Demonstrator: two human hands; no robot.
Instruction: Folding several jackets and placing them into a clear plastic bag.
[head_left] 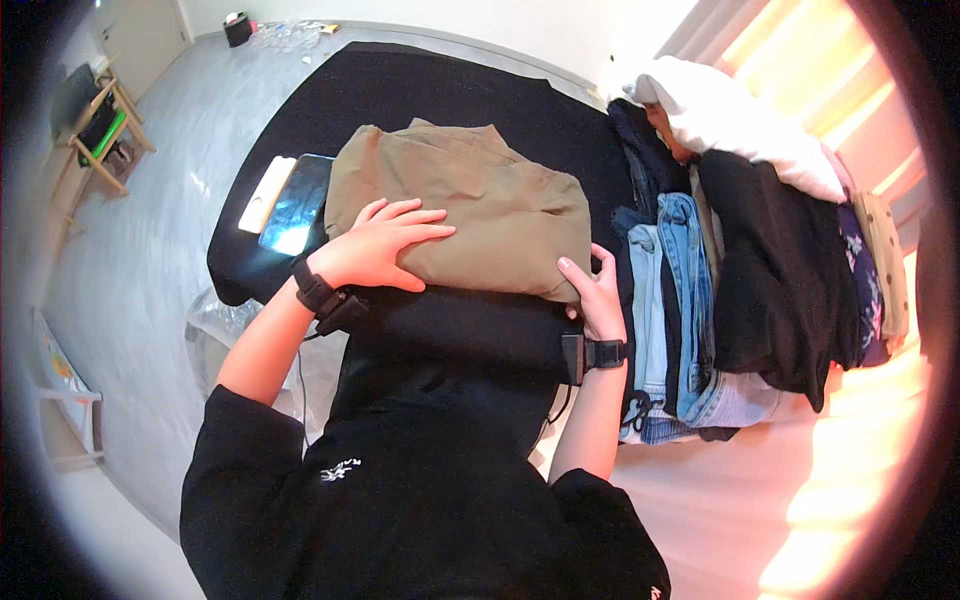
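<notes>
A folded khaki garment (480,215) lies in front of me on a table draped in black cloth (400,85); its exact kind is hidden by the folds. My left hand (375,248) rests flat on its near left part, fingers spread. At the near right corner, my right hand (598,295) has its thumb on top of the fabric and fingers round the edge, pinching it. Each wrist wears a black strap with a small box.
Left of the garment lie a dark glossy phone (300,205) and a white object (266,195). To the right, folded jeans (685,300), a black garment (770,265) and a white garment (745,125) are piled. Clear plastic (215,330) lies at lower left; a wooden chair (115,130) stands farther off.
</notes>
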